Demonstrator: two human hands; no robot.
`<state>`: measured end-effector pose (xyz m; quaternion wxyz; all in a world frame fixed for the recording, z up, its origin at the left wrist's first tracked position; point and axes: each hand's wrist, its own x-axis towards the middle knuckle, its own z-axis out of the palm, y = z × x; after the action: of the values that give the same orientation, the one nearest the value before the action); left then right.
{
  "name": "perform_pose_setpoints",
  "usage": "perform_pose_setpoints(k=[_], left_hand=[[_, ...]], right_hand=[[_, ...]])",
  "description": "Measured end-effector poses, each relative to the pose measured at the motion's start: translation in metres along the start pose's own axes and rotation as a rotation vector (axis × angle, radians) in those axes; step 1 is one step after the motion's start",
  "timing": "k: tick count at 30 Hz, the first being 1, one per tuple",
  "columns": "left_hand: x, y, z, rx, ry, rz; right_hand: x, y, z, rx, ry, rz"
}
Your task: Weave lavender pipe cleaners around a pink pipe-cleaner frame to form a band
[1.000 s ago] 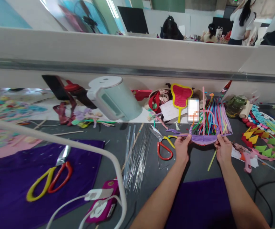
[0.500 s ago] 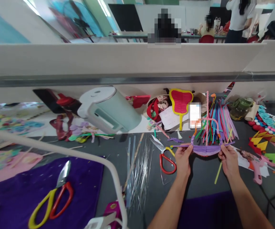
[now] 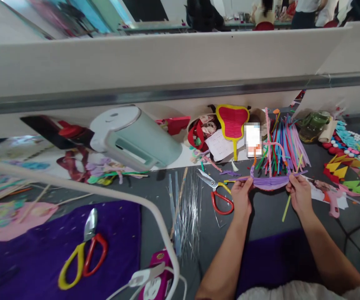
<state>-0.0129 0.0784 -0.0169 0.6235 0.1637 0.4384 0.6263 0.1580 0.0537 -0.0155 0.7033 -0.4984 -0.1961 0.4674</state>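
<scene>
Stretched between my two hands is a purple pipe-cleaner craft (image 3: 270, 182), its body curved like a shallow boat, with a pink upright stem and an arched pink, orange and purple frame above. My left hand (image 3: 242, 192) pinches its left end. The right end is pinched in my right hand (image 3: 300, 192). Red-and-yellow scissors (image 3: 207, 180) lie just left of my left hand. Below my right hand is a yellow-green strip (image 3: 286, 208). Colourful pipe cleaners (image 3: 292, 146) lie fanned out behind the craft.
A pale green kettle (image 3: 155, 139) stands at the back, left of a red-and-yellow fan shape (image 3: 233, 123). Thin clear sticks (image 3: 189, 218) lie left of my arms. More scissors (image 3: 90, 225) rest on purple cloth (image 3: 123, 246). A pink glue gun (image 3: 333, 204) lies right, near a cable. A white tube (image 3: 130, 201) crosses the left.
The view has tilted down, so the table and hands sit higher in the picture. Both hands keep their pinch on the craft, which looks unchanged.
</scene>
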Motion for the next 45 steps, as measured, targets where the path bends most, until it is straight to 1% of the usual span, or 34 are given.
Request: perform_pose_setpoints(k=[4, 12, 17, 26, 36, 45], left_hand=[[0.0003, 0.0001, 0.0000, -0.009, -0.014, -0.040], [0.0012, 0.0008, -0.0004, -0.016, -0.043, -0.027], [0.0020, 0.0005, -0.0001, -0.033, -0.059, -0.070], [0.0059, -0.0015, -0.0034, -0.035, -0.057, -0.086], [0.0062, -0.0008, -0.0039, -0.052, -0.044, -0.102], [0.0064, -0.0043, -0.0047, -0.062, -0.040, -0.085]], right_hand=[[0.0004, -0.0007, 0.0008, -0.007, 0.007, -0.019], [0.0002, -0.0012, 0.0022, -0.014, 0.006, -0.033], [0.0024, 0.0002, 0.0014, -0.014, 0.003, -0.043], [0.0031, 0.0002, 0.0021, -0.026, 0.008, -0.036], [0.0035, 0.0014, 0.0022, 0.008, -0.016, -0.017], [0.0047, 0.0029, 0.0015, 0.034, -0.025, -0.015]])
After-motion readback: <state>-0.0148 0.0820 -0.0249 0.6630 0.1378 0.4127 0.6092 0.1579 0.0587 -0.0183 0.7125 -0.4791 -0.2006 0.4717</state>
